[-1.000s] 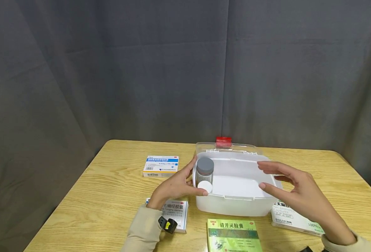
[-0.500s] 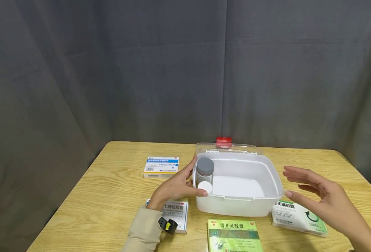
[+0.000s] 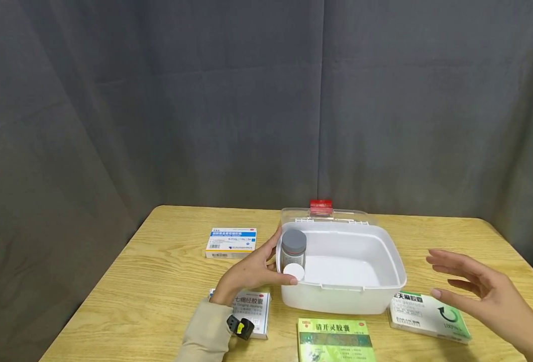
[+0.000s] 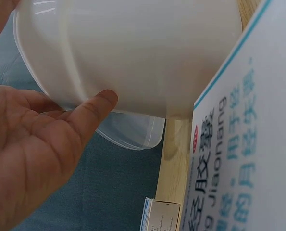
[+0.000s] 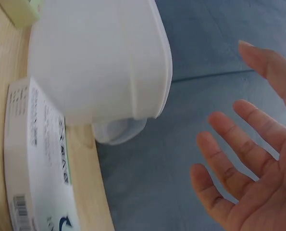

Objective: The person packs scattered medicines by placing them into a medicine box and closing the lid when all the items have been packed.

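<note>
My left hand (image 3: 253,266) grips the left end of a white plastic storage box (image 3: 344,300), thumb at its front rim. In the left wrist view its fingers (image 4: 97,108) lie along the box's outer wall. Inside, at the left end, a grey-capped bottle (image 3: 294,242) stands upright behind a round white cap (image 3: 294,272); what lies under that cap is hidden. My right hand (image 3: 481,287) is held in the air right of the box, fingers apart and holding nothing. Nearest to it is a white and green capsule carton (image 3: 429,317).
A clear lid with a red latch (image 3: 321,207) hangs behind the storage box. A green carton (image 3: 336,339) lies in front, a white carton (image 3: 254,306) by my left wrist, and a blue and white carton (image 3: 231,243) farther back on the wooden table (image 3: 139,291). Grey curtain stands behind.
My right hand has moved from over the storage box out to the right and down, uncovering the box's right rim. The left hand keeps its grip on the left end.
</note>
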